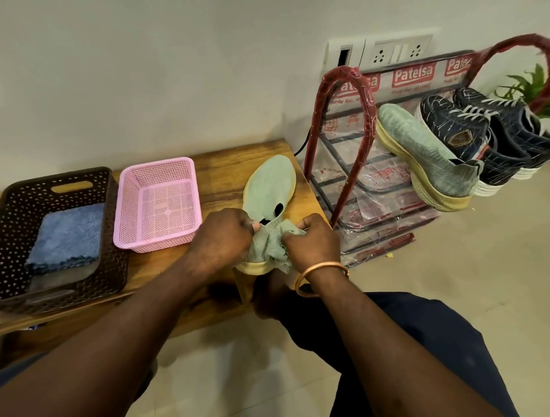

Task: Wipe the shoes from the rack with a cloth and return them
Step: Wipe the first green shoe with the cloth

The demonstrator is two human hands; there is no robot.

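i am partway through, by my reckoning. one green shoe [270, 186] lies on the worktop [222, 166] with its toe toward the wall and its heel jutting over the front edge, near the right corner. my left grip [225, 238] and right grip [312, 241] are both curled tight at the shoe's collar, pinching a bunched green cloth [270, 246] between them (it is so close in colour to the shoe that i cannot say just where cloth ends and collar begins).

its mate [421, 150] sits tilted on the top shelf of the rack [349, 143], beside the dark blue pair [470, 133]. i cannot tell whether any of those has been wiped. i judge that this shoe has yet to be finished and put back.

room is tight on the right, where the worktop ends just past the shoe and the rack's red hoop stands close by. on the left a strip of bare wood separates the shoe from the pink basket [124, 213]. beyond that is the brown basket [6, 224], holding a blue cloth [69, 237]. with the heel over the edge, a hard rub toward me could tip the shoe off.
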